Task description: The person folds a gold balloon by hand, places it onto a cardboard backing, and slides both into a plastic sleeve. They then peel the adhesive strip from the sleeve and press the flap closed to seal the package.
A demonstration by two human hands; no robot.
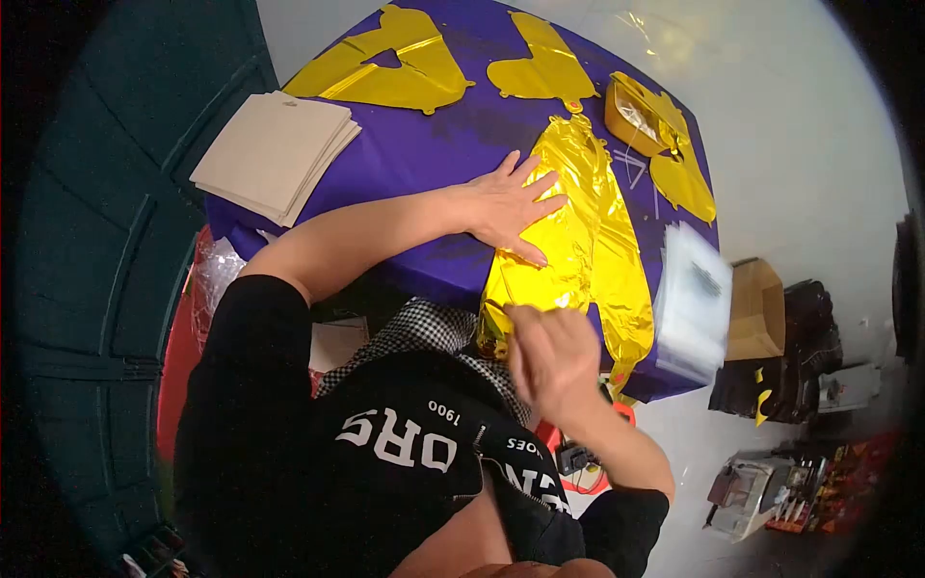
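Note:
A shiny gold foil balloon [578, 241], flat and creased, lies lengthwise over the purple-covered table [414, 149] and reaches its near edge. My left hand [511, 207] rests on the foil's left side, palm down with fingers spread. At the near end of the foil, my right hand [554, 356] is closed, its fingers curled down by the edge. The back of that hand hides its fingertips, so what they hold cannot be seen. Beyond, two more flat gold foil balloons lie at the far side, one with a hole [419, 72] and an angular one [544, 67].
A stack of beige sheets [270, 154] sits at the table's left. On the right are a yellow container [626, 125], another gold foil piece [684, 183], thin white strips [631, 169] and clear plastic bags [691, 299]. A cardboard box [756, 308] stands past the right edge.

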